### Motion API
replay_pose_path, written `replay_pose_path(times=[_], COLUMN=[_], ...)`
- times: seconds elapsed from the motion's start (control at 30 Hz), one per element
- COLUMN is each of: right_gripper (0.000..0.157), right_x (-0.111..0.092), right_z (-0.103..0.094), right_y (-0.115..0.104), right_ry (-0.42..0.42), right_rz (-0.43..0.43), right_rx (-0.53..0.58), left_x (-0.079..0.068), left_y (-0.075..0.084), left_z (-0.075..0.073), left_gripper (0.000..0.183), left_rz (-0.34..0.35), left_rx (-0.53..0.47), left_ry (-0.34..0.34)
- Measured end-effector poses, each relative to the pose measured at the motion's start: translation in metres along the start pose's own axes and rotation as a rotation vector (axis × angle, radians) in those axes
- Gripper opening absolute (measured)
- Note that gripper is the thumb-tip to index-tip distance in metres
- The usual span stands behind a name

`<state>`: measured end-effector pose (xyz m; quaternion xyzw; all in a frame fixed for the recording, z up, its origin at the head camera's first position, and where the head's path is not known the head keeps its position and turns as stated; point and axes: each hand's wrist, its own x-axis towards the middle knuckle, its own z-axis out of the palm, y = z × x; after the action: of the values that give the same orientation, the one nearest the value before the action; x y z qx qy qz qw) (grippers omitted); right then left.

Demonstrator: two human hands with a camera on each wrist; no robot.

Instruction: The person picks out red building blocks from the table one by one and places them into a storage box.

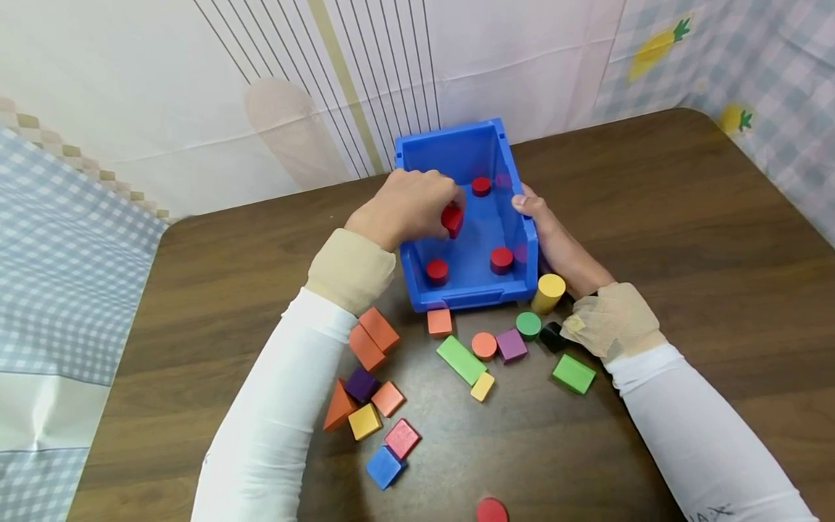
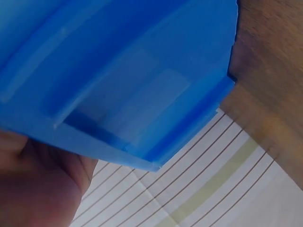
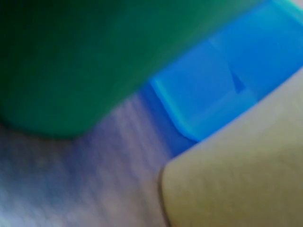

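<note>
My left hand (image 1: 412,208) is over the blue plastic bin (image 1: 474,299) and pinches a red block (image 1: 452,220). The block's full shape is partly hidden by the fingers. Inside the bin lie three red cylinders: one near the back right (image 1: 480,186), one at the front left (image 1: 437,271) and one at the front right (image 1: 501,260). My right hand (image 1: 553,235) grips the bin's right wall, thumb over the rim. In the left wrist view, part of the left hand (image 2: 47,184) shows below the bin wall (image 2: 189,61).
Before the bin lie several loose blocks, among them a long green block (image 1: 462,360), a purple block (image 1: 512,346) and orange blocks (image 1: 373,338). A yellow cylinder (image 1: 549,293) stands by the right wrist. A red disc (image 1: 492,510) is at the near edge. Behind hangs a patterned cloth (image 1: 522,65).
</note>
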<state>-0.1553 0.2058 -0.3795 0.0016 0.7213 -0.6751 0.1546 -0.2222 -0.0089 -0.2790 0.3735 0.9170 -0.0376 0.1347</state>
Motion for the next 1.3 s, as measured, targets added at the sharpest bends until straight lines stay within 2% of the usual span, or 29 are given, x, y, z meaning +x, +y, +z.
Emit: replay_pose_path(times=[0.2,0.57,0.9,1.3], right_gripper=[0.081,0.081,0.08,0.081], right_x=[-0.002,-0.01,-0.009,-0.004], right_z=[-0.002,-0.006,-0.002,0.0], right_y=[-0.003,-0.001,0.0,0.001], right_ry=[0.008,0.011,0.008,0.006], right_rz=[0.016,0.062,0.047,0.006], right_rx=[0.001,-0.011,-0.01,-0.001], left_x=[0.003,0.015,0.017,0.018], left_y=[0.004,0.01,0.01,0.011], left_z=[0.0,0.001,0.004,0.012], left_gripper=[0.014,0.012,0.011,0.007], left_rz=[-0.012,-0.044,-0.049,-0.046], left_rx=[0.015,0.047,0.116,0.213], left_ry=[0.001,-0.085,-0.159,-0.121])
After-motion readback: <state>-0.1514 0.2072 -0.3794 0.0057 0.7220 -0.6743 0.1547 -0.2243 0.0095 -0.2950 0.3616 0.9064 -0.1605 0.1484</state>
